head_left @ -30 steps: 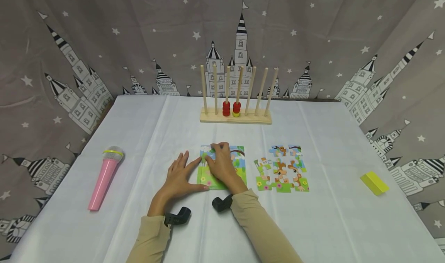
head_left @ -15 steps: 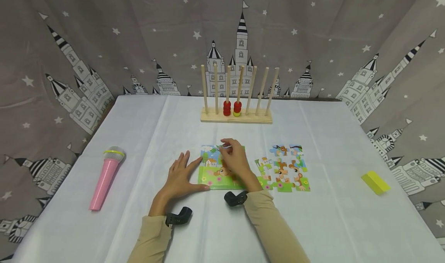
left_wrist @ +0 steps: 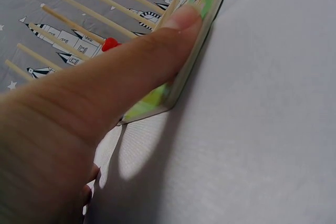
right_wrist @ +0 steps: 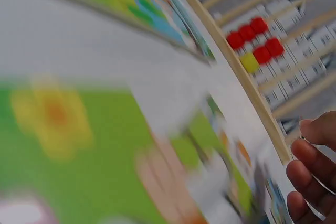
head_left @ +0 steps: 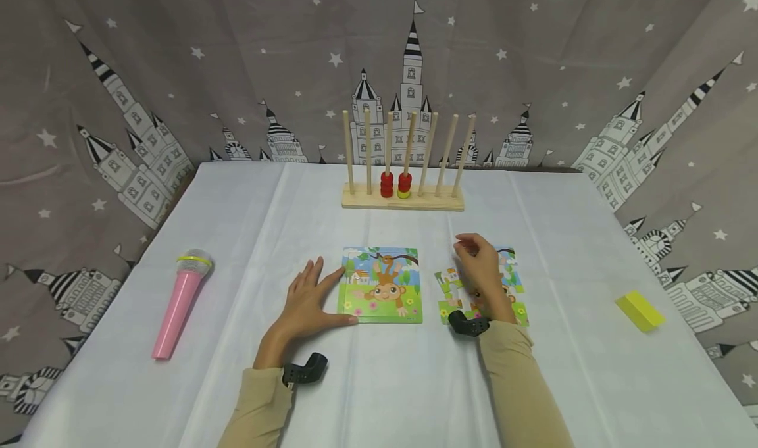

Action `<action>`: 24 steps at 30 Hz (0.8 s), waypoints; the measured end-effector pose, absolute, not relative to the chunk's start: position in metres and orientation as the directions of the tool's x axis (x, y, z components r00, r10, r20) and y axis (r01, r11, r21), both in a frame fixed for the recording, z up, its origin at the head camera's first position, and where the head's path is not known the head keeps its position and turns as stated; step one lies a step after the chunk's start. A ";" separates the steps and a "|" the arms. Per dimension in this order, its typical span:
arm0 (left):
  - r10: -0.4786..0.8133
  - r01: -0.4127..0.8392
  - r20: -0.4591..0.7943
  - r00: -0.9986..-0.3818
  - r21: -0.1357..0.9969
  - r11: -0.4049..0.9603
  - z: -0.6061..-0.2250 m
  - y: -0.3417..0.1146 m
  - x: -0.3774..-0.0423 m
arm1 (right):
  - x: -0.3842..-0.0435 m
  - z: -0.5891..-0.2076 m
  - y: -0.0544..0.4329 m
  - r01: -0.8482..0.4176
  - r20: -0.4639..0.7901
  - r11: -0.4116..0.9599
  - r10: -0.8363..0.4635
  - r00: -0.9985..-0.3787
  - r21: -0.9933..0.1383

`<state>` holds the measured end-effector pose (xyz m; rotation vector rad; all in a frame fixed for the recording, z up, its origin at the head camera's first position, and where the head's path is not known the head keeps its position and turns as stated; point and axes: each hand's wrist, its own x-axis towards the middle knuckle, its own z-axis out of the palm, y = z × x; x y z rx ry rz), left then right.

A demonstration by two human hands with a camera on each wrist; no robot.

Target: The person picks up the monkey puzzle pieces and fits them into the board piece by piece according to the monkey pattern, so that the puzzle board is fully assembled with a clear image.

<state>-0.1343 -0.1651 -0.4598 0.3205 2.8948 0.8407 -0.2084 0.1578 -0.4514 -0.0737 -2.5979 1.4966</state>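
Note:
A square monkey picture board (head_left: 387, 293) lies flat at the middle of the table. My left hand (head_left: 304, 303) is spread at its left side, fingers straight, with the thumb (left_wrist: 181, 19) lying along the board's edge in the left wrist view. Over the loose puzzle pieces (head_left: 514, 297) to the right is my right hand (head_left: 482, 267), hiding several of them. In the right wrist view its thumb and forefinger come together (right_wrist: 315, 145), pinching a small puzzle piece of which only a sliver shows at the fingertips.
Behind the board stands a wooden peg rack (head_left: 403, 201) with red and yellow beads on two pegs. A pink toy microphone (head_left: 179, 306) lies at the left and a yellow block (head_left: 639, 311) at the right. A castle-print curtain (head_left: 266, 53) encloses the table.
My right hand has lifted from the board's upper left with a puzzle piece and moved right, over the loose pieces. The left hand stays at the board's left side.

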 end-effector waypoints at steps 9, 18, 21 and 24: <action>0.229 0.169 -0.047 -0.972 0.533 0.829 -0.460 -0.165 -0.134 | -0.208 -0.452 0.208 0.082 0.062 0.622 0.206 -0.977 -0.779; 0.228 0.168 -0.047 -0.973 0.534 0.829 -0.460 -0.164 -0.134 | -0.207 -0.449 0.213 0.079 -0.017 0.694 0.095 -0.995 -0.716; 0.228 0.170 -0.044 -0.973 0.536 0.827 -0.459 -0.164 -0.134 | -0.206 -0.448 0.214 0.025 0.001 0.737 0.036 -0.999 -0.676; 0.228 0.173 -0.039 -0.973 0.531 0.829 -0.460 -0.164 -0.134 | -0.205 -0.448 0.213 -0.014 0.010 0.785 -0.010 -1.000 -0.620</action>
